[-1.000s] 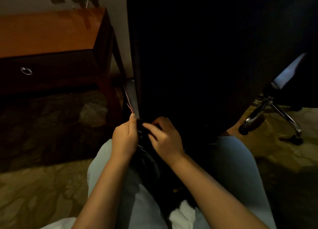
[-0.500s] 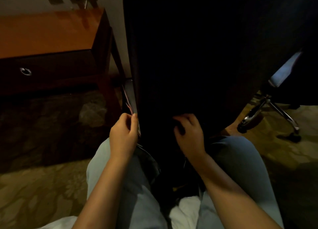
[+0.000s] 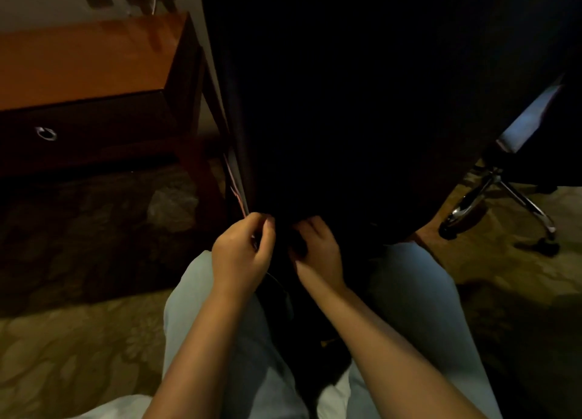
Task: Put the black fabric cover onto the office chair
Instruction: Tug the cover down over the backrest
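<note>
1. The cover (image 3: 346, 103) is pinched at its lower left edge between thumb and fingers of the left hand (image 3: 241, 251).
2. Its hem, just beside, is gripped by the curled fingers of the right hand (image 3: 318, 250).
3. The cover is draped over the chair (image 3: 494, 195), rising straight up from both hands, which are equally near; a downward pull is probably called for.

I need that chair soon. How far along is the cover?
Done: the cover hangs over the chair, down to the person's knees. In hand: the left hand pinches its bottom edge, and the right hand has a grip on the fabric beside it. Left: securing that edge. The seat is hidden.
</note>
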`<state>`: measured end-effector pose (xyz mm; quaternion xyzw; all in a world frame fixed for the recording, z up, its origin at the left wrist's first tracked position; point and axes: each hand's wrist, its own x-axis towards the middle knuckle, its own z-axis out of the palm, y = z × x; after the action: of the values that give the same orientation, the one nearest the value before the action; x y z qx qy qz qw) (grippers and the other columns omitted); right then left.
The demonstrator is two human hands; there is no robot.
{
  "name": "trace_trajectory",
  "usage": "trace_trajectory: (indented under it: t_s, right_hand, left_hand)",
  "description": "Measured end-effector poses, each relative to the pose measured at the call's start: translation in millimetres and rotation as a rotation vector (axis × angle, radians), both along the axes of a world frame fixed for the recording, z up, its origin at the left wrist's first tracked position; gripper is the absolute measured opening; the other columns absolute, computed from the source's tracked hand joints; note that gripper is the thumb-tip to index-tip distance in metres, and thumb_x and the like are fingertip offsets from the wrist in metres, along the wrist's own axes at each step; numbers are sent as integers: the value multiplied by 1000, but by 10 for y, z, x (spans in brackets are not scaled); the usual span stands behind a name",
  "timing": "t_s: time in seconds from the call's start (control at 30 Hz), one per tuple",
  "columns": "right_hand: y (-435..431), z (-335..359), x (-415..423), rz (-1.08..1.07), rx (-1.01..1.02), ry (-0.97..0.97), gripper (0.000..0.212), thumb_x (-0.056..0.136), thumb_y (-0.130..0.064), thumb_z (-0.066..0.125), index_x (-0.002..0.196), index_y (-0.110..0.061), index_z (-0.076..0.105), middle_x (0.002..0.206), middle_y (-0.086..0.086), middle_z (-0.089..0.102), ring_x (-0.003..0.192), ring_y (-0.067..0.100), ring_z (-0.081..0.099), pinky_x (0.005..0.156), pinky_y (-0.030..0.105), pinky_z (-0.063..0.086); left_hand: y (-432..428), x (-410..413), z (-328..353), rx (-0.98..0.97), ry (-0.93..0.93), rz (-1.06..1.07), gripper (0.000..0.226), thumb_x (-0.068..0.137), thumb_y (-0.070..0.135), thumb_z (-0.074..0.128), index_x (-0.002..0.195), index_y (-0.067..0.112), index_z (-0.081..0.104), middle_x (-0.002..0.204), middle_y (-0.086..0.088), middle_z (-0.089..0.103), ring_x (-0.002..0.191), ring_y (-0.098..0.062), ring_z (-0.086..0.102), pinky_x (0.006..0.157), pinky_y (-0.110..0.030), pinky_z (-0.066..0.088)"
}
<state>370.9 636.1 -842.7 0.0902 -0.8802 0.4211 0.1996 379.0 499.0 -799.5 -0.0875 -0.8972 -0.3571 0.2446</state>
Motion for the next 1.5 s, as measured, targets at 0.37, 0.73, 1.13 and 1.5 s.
trace_trajectory:
  t_s: [0.37, 0.73, 1.13, 1.5]
  right_hand:
    - [517, 16, -41, -191, -101, -1, 26, 77, 2, 72, 102, -4, 65, 108, 9, 57, 98, 20, 58, 81, 22, 46]
    - [549, 65, -76, -385, -307, 73, 25, 81, 4, 66, 104, -4, 62, 110, 5, 56, 98, 1, 54, 87, 9, 42]
    - [68, -102, -57, -51, -6, -13, 26, 72, -5, 67, 98, -9, 68, 103, 11, 62, 92, 23, 61, 79, 18, 44]
    - [922, 60, -183, -620, -401, 56, 28, 84, 2, 62, 111, 1, 59, 114, 16, 56, 102, 10, 48, 83, -4, 29]
  left_hand:
    - [-74, -63, -84, -40, 16, -32, 30, 92, 33, 44, 98, 14, 68, 81, -2, 70, 72, -21, 68, 59, -43, 55]
    - [-138, -73, -103, -68, 35, -19, 30, 93, 32, 46, 99, 15, 69, 82, 0, 70, 72, -20, 66, 58, -38, 54]
    - [-209, -81, -86, -55, -39, 135, 33, 94, 31, 44, 99, 10, 68, 84, -4, 71, 73, -23, 67, 60, -30, 49]
    - [-311, -126, -69, 5, -179, 273, 35, 94, 14, 56, 127, 5, 52, 119, -12, 61, 104, -29, 60, 79, -35, 45]
